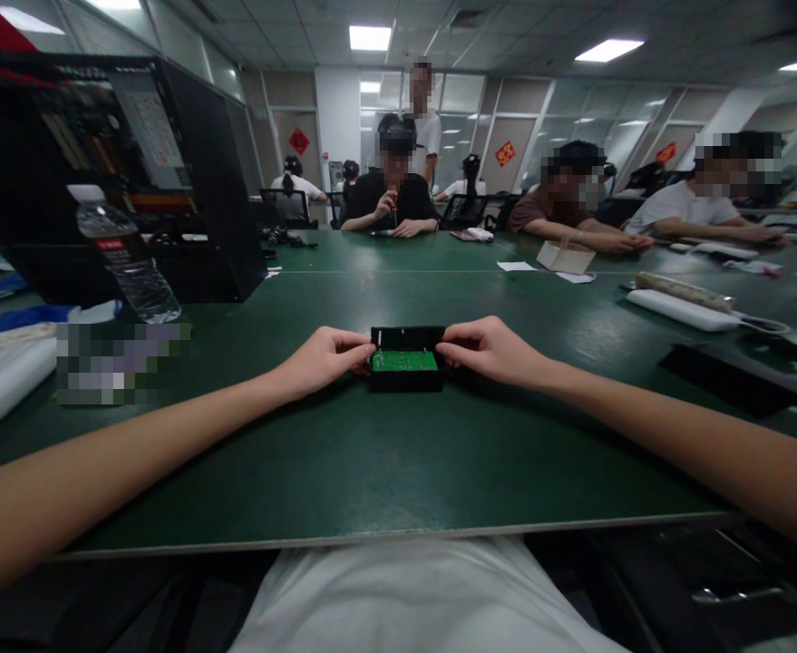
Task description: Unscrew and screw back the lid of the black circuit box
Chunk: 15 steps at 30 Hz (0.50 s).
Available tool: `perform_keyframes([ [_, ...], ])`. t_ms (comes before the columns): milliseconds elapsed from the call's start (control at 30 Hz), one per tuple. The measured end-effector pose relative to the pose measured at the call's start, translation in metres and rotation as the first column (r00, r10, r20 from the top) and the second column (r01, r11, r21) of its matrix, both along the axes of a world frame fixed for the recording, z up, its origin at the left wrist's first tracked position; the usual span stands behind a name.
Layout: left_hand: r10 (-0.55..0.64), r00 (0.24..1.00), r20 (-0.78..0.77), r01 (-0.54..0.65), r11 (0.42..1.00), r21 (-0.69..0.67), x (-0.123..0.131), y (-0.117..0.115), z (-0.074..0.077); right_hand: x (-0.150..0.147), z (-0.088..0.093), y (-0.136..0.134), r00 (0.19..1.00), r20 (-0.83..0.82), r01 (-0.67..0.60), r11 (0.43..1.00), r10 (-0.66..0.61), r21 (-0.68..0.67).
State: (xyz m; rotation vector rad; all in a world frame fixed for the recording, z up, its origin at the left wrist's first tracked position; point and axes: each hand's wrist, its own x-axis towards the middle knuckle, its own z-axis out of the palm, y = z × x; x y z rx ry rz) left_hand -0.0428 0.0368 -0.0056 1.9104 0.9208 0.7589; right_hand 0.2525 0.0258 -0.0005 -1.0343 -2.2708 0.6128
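In front of me on the green table lies a small black plastic case (pixel 406 382), with a green circuit board (pixel 403 361) inside it. A black panel (pixel 408 337) stands upright along the far side of the case. My left hand (pixel 334 354) pinches the left end, thumb and fingers closed on it. At the opposite end, my right hand (pixel 483 349) grips the right edge between thumb and fingers. The undersides of both hands and the back of the case are hidden.
A water bottle (pixel 130 258) stands left by a black computer case (pixel 214 181). White power banks (pixel 682 310) and a dark flat piece (pixel 738 376) lie right. A small cardboard box (pixel 565 257) sits farther back. Several people, one with an orange-handled tool (pixel 393 201), sit across the table (pixel 398 472).
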Motion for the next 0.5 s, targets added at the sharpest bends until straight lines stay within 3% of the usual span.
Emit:
perform_keyframes([
  [500, -0.016, 1.000, 0.003, 0.016, 1.000, 0.017, -0.0013, 0.0035, -0.0042, 0.0000, 0.0019, 0.0007, 1.000, 0.018, -0.002, 1.000, 0.002, -0.011],
])
